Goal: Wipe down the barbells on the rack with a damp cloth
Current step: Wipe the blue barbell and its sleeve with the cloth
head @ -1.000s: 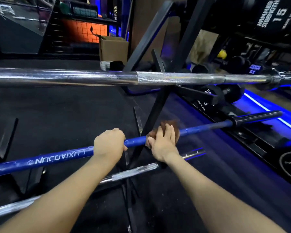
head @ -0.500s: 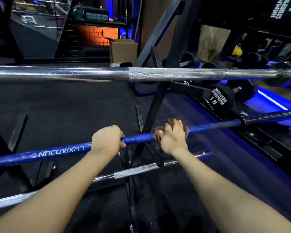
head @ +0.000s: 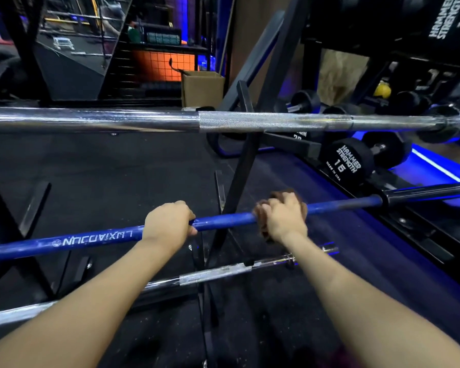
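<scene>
Blue barbell point(head: 223, 220) lies across the black rack point(head: 239, 179), middle level, between a chrome barbell point(head: 144, 120) above and another chrome bar point(head: 213, 274) below. Left hand point(head: 168, 224) grips the blue shaft, fingers curled round it. Right hand point(head: 284, 217) clamps a brown cloth point(head: 262, 224) around the shaft just right of the rack upright. Dumbbell point(head: 348, 160) behind.
</scene>
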